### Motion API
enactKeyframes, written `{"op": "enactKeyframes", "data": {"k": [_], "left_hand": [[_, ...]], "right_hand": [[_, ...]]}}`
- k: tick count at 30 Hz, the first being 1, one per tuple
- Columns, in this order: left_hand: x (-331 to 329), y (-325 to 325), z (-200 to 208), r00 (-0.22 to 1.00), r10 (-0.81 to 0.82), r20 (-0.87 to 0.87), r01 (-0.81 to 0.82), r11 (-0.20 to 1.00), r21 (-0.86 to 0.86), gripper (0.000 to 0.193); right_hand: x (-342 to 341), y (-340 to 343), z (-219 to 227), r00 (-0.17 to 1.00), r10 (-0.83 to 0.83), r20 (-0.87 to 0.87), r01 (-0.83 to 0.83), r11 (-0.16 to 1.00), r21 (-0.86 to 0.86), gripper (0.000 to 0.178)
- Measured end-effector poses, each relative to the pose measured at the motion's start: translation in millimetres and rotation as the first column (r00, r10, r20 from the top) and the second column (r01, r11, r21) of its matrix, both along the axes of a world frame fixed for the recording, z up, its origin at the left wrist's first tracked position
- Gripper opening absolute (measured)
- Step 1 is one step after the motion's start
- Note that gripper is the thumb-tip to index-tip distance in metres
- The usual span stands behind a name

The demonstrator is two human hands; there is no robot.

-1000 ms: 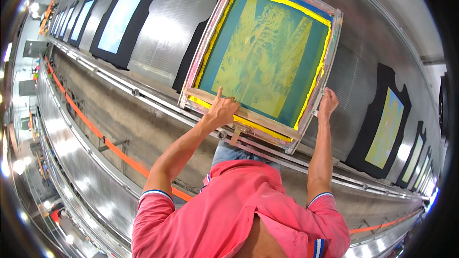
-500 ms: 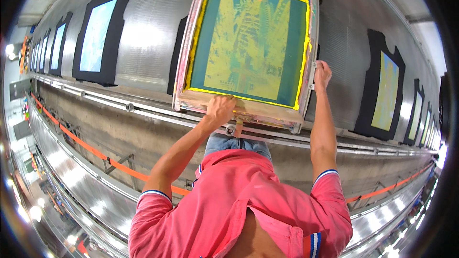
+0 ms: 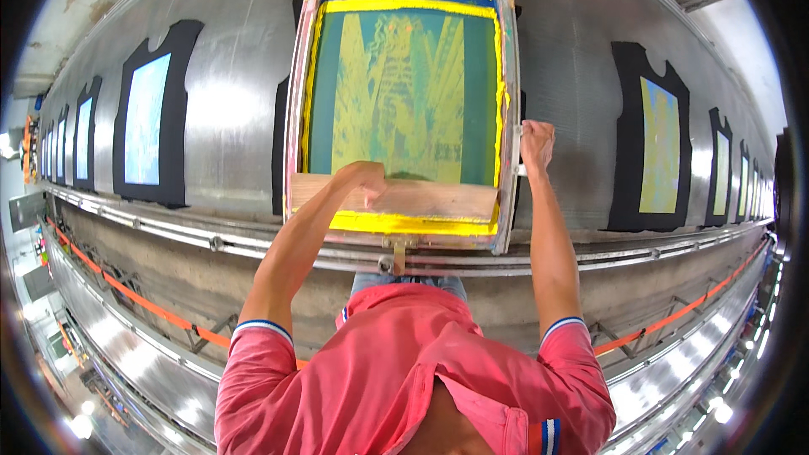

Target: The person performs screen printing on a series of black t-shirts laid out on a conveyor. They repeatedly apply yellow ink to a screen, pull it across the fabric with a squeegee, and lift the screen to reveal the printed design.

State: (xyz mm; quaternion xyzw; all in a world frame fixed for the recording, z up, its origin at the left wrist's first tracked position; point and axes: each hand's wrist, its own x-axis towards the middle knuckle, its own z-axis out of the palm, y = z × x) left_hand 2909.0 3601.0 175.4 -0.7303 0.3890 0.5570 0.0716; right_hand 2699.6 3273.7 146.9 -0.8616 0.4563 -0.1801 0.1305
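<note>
Head view: our left hand [image 3: 362,179] and right hand [image 3: 538,145] at a framed screen [image 3: 404,93], toward 12 o'clock.
Our left fingers grasp a wooden bar [image 3: 442,200] across its 6 o'clock end; our right fingers clench at its 3 o'clock edge. Beyond, black shirts [image 3: 174,156] lie on the counter [image 3: 236,67] at 9 and 3 o'clock.

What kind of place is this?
Probably a shirt-printing workshop. There's a framed printing screen, a wooden bar under the left hand, and black shirt-shaped cloths with coloured panels along a long metal table.

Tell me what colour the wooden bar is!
The bar is light brown, clearest in the head view.
</note>
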Motion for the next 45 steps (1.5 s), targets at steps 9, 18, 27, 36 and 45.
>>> {"op": "enactKeyframes", "data": {"k": [9, 18, 27, 36, 45], "left_hand": [[138, -95, 41, 0.901, 0.147, 0.409, 0.105, 0.84, -0.533, 0.019], [332, -150, 27, 0.711, 0.294, 0.638, 0.113, 0.849, -0.517, 0.026], [328, -142, 14, 0.65, 0.352, 0.673, 0.16, 0.803, -0.574, 0.032], [275, -94, 6, 0.698, 0.317, 0.642, 0.159, 0.806, -0.571, 0.029], [167, -18, 21, 0.758, 0.299, 0.58, 0.053, 0.858, -0.511, 0.028]], "right_hand": [[167, 4, 127, 0.508, 0.761, -0.403, -0.503, 0.642, 0.579, 0.025], [320, -108, 83, 0.628, 0.665, -0.405, -0.697, 0.712, 0.089, 0.024], [321, -107, 54, 0.661, 0.664, -0.35, -0.707, 0.707, 0.007, 0.031], [262, -59, 61, 0.629, 0.703, -0.332, -0.721, 0.687, 0.087, 0.016], [154, 23, 63, 0.626, 0.721, -0.297, -0.721, 0.68, 0.131, 0.012]]}}
